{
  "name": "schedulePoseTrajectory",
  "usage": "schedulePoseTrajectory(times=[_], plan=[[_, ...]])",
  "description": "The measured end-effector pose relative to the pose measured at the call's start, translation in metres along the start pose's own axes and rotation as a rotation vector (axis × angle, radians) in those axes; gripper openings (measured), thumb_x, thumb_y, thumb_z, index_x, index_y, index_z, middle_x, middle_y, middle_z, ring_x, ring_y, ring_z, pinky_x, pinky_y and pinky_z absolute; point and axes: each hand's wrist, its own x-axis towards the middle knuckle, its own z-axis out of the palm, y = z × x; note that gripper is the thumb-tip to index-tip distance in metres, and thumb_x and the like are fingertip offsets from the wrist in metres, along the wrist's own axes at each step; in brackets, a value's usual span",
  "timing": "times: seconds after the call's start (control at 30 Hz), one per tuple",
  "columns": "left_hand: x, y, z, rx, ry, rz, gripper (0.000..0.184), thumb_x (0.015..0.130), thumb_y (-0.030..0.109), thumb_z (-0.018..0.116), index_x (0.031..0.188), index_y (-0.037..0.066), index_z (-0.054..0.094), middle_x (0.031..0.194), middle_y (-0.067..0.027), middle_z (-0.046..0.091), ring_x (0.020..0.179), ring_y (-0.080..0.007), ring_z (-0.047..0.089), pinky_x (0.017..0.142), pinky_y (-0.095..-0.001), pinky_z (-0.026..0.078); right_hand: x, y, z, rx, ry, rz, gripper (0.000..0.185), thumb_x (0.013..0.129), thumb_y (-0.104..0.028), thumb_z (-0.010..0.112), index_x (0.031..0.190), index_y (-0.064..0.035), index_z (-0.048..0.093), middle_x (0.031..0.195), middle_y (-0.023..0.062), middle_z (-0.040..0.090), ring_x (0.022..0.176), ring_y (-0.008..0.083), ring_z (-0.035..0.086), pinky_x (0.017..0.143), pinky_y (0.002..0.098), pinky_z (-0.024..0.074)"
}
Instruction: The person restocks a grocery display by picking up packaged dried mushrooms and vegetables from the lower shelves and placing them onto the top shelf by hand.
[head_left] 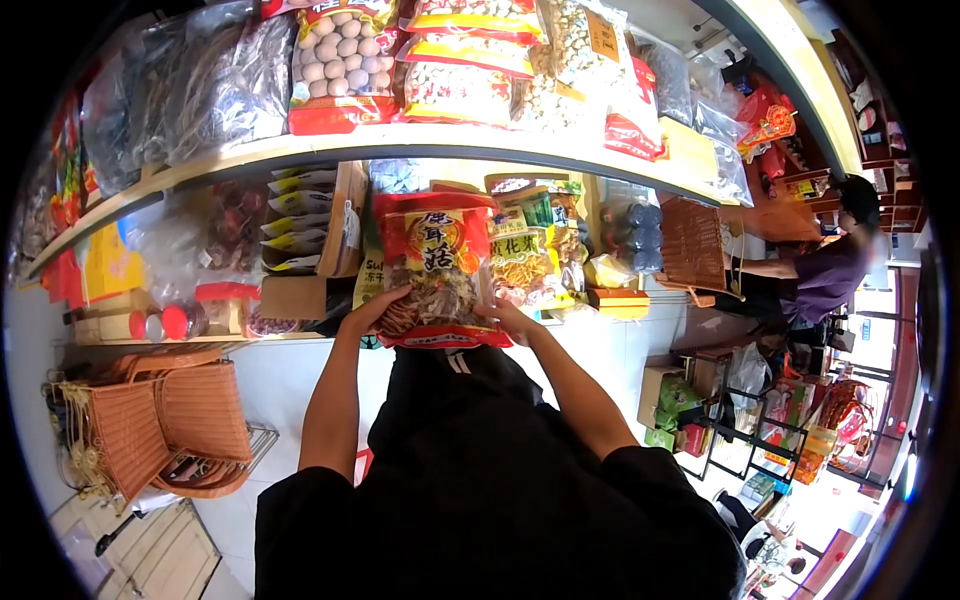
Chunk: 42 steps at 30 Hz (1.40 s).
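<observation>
Head view: our left hand (388, 312) and right hand (512, 322) grasp a red dried-mushroom bag (437, 262) by its sides. We face a stocked shelf (370, 140)

1. The upper shelf's front edge (270, 148) bars a straight lift from the lower shelf (95, 328); bags crowd up to that edge along most of its length.
2. At the middle of the lower shelf's front edge, the red bag (440, 240), gripped by the left hand (383, 312) and right hand (512, 320), blocks the way in.
3. Toward the left, a carton (295, 298) and red-lidded jars (180, 322) obstruct the front.
4. Rightward, a yellow-flower bag (525, 260) and an orange box (620, 303) do likewise; a wicker basket (693, 245) stands near the right corner.
5. Open floor (285, 390) outside each forearm leaves passing room, bounded at left by wicker baskets (205, 415).
</observation>
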Motion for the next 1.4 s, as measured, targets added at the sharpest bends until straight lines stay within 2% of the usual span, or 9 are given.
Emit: schedulePoseTrajectory(times=[0.17, 0.37, 0.5, 0.57, 0.73, 0.83, 0.97, 1.1, 1.4], plan=[[-0.018, -0.01, 0.0, -0.021, -0.046, -0.033, 0.07, 0.079, 0.054, 0.07, 0.122, 0.001, 0.056, 0.121, -0.0124, 0.061, 0.101, -0.0208, 0.062, 0.089, -0.0307, 0.049, -0.029, -0.032, 0.023, 0.155, -0.263, -0.065, 0.052, 0.09, -0.03, 0.064, 0.129, 0.0016, 0.049, 0.121, 0.0109, 0.059, 0.106, 0.0181, 0.059, 0.091, 0.0284, 0.0469], [-0.028, -0.024, 0.013, -0.201, -0.064, 0.084, 0.06, 0.084, 0.048, 0.067, 0.119, 0.0, 0.056, 0.116, -0.0101, 0.063, 0.099, -0.0167, 0.063, 0.086, -0.0272, 0.05, -0.068, -0.065, 0.036, 0.037, -0.21, -0.117, 0.057, 0.089, -0.029, 0.064, 0.131, 0.0042, 0.046, 0.12, 0.0155, 0.059, 0.107, 0.0235, 0.058, 0.095, 0.0335, 0.0454], [-0.031, -0.031, 0.019, -0.165, -0.085, 0.031, 0.058, 0.087, 0.043, 0.065, 0.126, 0.002, 0.051, 0.116, -0.0093, 0.063, 0.099, -0.0176, 0.063, 0.085, -0.0293, 0.052, -0.111, -0.084, 0.038, -0.39, -0.08, -0.246, 0.068, 0.087, -0.036, 0.064, 0.135, 0.0044, 0.04, 0.125, 0.0179, 0.056, 0.117, 0.0276, 0.053, 0.103, 0.0341, 0.0385], [-0.054, -0.017, 0.043, -0.197, -0.097, 0.239, 0.055, 0.088, 0.038, 0.065, 0.126, 0.001, 0.051, 0.115, -0.0094, 0.063, 0.099, -0.0175, 0.064, 0.085, -0.0297, 0.051, -0.106, -0.063, 0.025, -0.376, -0.052, -0.351, 0.072, 0.087, -0.037, 0.064, 0.139, 0.0035, 0.035, 0.131, 0.0183, 0.051, 0.124, 0.027, 0.047, 0.105, 0.0352, 0.0358], [-0.084, 0.001, 0.078, -0.144, -0.009, 0.311, 0.048, 0.088, 0.029, 0.067, 0.122, -0.002, 0.052, 0.114, -0.0106, 0.063, 0.096, -0.0179, 0.065, 0.082, -0.0288, 0.052, -0.149, -0.057, 0.023, 0.003, -0.107, -0.511, 0.082, 0.086, -0.017, 0.07, 0.147, 0.0015, 0.02, 0.142, 0.0186, 0.041, 0.129, 0.0242, 0.04, 0.108, 0.0348, 0.0325], [-0.1, 0.009, 0.093, -0.052, -0.031, 0.283, 0.048, 0.088, 0.027, 0.067, 0.123, -0.002, 0.051, 0.115, -0.0109, 0.063, 0.097, -0.0181, 0.064, 0.084, -0.0295, 0.051, -0.181, -0.062, 0.021, 0.004, -0.136, -0.503, 0.083, 0.086, -0.019, 0.071, 0.147, 0.003, 0.019, 0.14, 0.0174, 0.042, 0.126, 0.022, 0.042, 0.107, 0.0328, 0.0342], [-0.127, 0.015, 0.125, 0.032, -0.038, 0.335, 0.044, 0.089, 0.024, 0.067, 0.122, -0.001, 0.052, 0.116, -0.0112, 0.063, 0.1, -0.0183, 0.063, 0.086, -0.0307, 0.051, -0.222, -0.055, 0.015, -0.081, -0.01, -0.591, 0.056, 0.086, -0.024, 0.072, 0.126, 0.0074, 0.048, 0.107, 0.0112, 0.064, 0.096, 0.0153, 0.058, 0.084, 0.0295, 0.0477], [-0.153, 0.013, 0.152, 0.085, 0.024, 0.338, 0.039, 0.089, 0.018, 0.066, 0.119, -0.002, 0.052, 0.115, -0.0122, 0.063, 0.1, -0.0187, 0.063, 0.086, -0.0316, 0.051, -0.243, -0.039, 0.002, -0.11, -0.053, -0.526, 0.059, 0.086, -0.025, 0.072, 0.129, 0.0052, 0.046, 0.097, 0.0066, 0.062, 0.082, 0.0123, 0.056, 0.075, 0.0279, 0.0483], [-0.182, 0.021, 0.22, 0.194, 0.068, 0.543, 0.026, 0.087, 0.012, 0.065, 0.11, 0.0, 0.058, 0.103, -0.0046, 0.064, 0.095, -0.0136, 0.06, 0.087, -0.0286, 0.045, -0.263, -0.007, -0.021, 0.024, 0.009, -0.749, 0.072, 0.083, -0.014, 0.075, 0.14, 0.0017, 0.035, 0.122, 0.0098, 0.058, 0.108, 0.0149, 0.053, 0.094, 0.0299, 0.0457]])
